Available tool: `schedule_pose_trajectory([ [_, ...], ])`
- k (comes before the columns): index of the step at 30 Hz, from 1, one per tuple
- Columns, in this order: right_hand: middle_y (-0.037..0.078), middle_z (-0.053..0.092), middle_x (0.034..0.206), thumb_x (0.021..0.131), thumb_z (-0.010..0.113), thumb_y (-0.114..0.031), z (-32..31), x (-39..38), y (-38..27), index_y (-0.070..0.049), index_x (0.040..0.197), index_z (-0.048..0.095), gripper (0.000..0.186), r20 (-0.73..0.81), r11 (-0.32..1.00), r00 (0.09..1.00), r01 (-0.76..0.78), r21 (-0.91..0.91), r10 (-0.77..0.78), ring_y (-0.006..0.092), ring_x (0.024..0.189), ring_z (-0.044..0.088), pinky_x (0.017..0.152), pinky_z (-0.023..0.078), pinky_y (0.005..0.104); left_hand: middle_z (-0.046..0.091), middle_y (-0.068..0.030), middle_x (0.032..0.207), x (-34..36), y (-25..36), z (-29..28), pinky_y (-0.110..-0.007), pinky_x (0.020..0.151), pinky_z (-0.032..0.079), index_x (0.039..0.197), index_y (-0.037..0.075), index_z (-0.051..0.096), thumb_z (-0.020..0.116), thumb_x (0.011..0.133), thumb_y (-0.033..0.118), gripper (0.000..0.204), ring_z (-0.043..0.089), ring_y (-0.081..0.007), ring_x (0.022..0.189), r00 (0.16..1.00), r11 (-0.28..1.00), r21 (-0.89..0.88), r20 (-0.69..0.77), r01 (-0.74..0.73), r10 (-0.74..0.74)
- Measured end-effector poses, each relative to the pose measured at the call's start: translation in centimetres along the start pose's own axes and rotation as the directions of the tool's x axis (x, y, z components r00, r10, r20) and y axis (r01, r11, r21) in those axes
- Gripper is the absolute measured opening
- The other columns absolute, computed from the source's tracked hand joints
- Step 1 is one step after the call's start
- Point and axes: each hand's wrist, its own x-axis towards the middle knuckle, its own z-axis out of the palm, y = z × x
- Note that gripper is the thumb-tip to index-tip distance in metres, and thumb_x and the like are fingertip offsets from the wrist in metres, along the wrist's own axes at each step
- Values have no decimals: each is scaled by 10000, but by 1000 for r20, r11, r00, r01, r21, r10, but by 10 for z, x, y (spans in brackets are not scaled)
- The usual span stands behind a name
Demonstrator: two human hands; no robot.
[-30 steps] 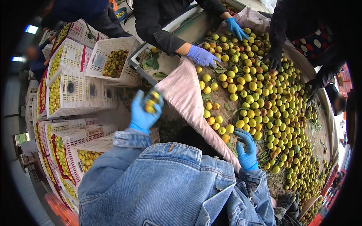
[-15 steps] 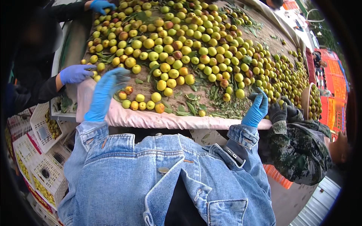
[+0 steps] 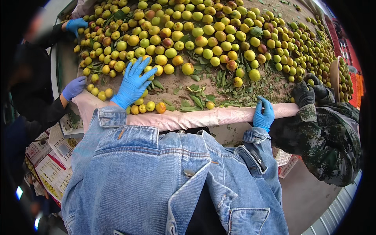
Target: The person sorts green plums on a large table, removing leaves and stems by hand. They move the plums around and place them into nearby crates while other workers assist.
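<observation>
Since a second ago, our blue-gloved left hand [image 3: 133, 83] moved from crates, now spread flat, empty, on small yellow-green round fruits [image 3: 188, 43]; right hand [image 3: 263, 114] rests, fingers loosely curled, on pink padded bench edge [image 3: 196, 117], lower centre; sorting resumes.

- Fruit [image 3: 161, 60]: I see small, round, yellow-green ones, some blushed red, heaped loose across the table [image 3: 176, 92]; a few lie along its near edge.
- Leaves [image 3: 196, 100]: green, scattered flat on the table's bare near strip.
</observation>
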Motion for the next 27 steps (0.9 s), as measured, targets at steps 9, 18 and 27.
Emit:
schedule_pose_trajectory([
  [9,85,637,927,836,617,-110,-3,25,-12,-115,1106,616,269,298,992,952,-34,-119,68,174,745,616,642,491,279,529,-70,1007,-16,49,10,-366,730,466,983,110,605,645,746,185,252,555,-263,860,832,916,-385,465,-117,302],
  [18,119,629,938,760,661,-437,50,54,-51,-130,1058,529,448,543,913,831,120,-390,122,305,848,622,705,500,427,557,-78,997,-37,-7,-20,-399,734,460,898,87,611,605,733,97,165,544,-286,875,942,993,-93,334,66,-31],
  [27,102,561,1133,833,591,-99,10,47,-60,-129,1272,402,479,693,74,719,-689,721,-54,173,859,594,619,476,231,378,-126,1383,76,55,0,-441,1037,278,1318,180,466,600,827,178,509,360,-320,1261,996,993,-114,87,18,-8],
])
